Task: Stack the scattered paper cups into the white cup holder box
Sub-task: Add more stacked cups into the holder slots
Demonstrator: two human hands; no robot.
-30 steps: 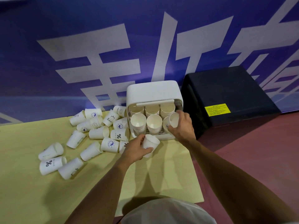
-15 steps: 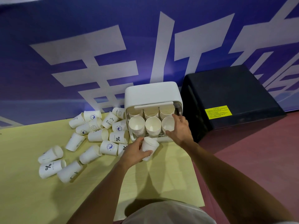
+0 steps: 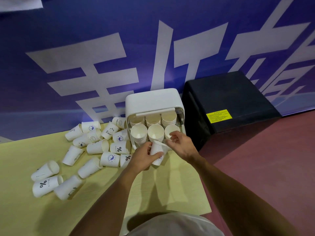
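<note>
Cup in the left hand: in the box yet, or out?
Out. The left hand grips the cup just in front of the box, not nested in any of the stacks inside; the right hand is at its rim.

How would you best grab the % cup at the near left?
Probably from above, round the middle of the % cup: it lies on its side, wall facing up, mouth pointing right.

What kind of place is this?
Likely an event or expo hall, not certain: huge blue banner with white characters behind, red floor, yellow sheet laid out as a work area.
</note>
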